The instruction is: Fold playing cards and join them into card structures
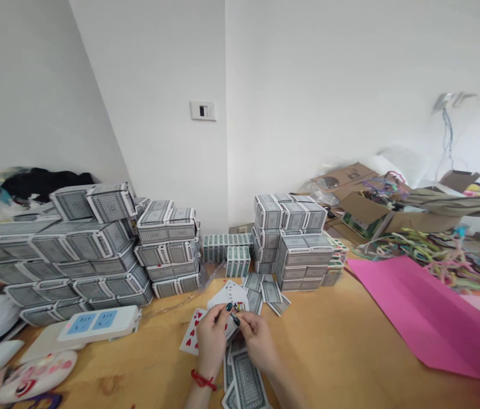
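My left hand (212, 339), with a red string on its wrist, and my right hand (258, 339) meet low in the middle. Both are closed on a fan of playing cards (232, 296) held face up. A heart card (191, 338) sticks out at the fan's left side. More cards lie face down on the wooden table (342, 346) under my wrists (246, 383), and a few loose ones (271, 292) lie just beyond the fan. Stacks of boxed card decks rise to the left (90, 250) and behind (295, 238).
A white power strip (97, 324) lies at the left, near white and pink items (35, 378). A pink paper sheet (422, 312) covers the table's right side. Cardboard boxes (367, 210) and coloured cords (435, 250) crowd the back right. A wall stands behind.
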A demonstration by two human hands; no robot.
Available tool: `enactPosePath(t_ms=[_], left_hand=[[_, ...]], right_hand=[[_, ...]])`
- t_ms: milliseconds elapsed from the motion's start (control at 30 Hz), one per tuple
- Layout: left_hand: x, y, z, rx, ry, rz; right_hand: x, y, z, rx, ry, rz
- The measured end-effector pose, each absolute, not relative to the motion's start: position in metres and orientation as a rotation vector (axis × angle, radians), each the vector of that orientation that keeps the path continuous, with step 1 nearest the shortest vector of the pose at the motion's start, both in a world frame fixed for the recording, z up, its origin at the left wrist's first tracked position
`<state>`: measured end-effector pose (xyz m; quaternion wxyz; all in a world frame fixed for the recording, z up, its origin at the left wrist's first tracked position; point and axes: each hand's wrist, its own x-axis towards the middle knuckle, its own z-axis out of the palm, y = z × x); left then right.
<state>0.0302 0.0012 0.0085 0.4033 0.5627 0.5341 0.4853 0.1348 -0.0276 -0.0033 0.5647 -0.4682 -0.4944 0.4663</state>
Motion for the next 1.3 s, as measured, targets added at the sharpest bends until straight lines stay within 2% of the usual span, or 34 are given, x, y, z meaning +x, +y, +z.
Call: enactPosePath(t_ms=[233, 467, 700, 1300], left_hand=[[0.030, 0.001, 0.004, 1.501, 1.376, 1.204], [0.029, -0.001, 0.006, 1.612, 1.366, 1.175], [0.031, 0.000, 0.009, 1.516, 1.406, 1.167], [0.028, 0.005, 0.010, 1.189, 1.276, 1.198]], right_hand=[[0.135, -0.025, -0.006, -1.119, -1.050, 1.175], [0.137, -0.024, -0.006, -1.197, -1.019, 1.083], [0.139, -0.027, -0.001, -1.037, -0.997, 1.325], [0.141, -0.033, 0.012, -0.839, -1.051, 1.521]])
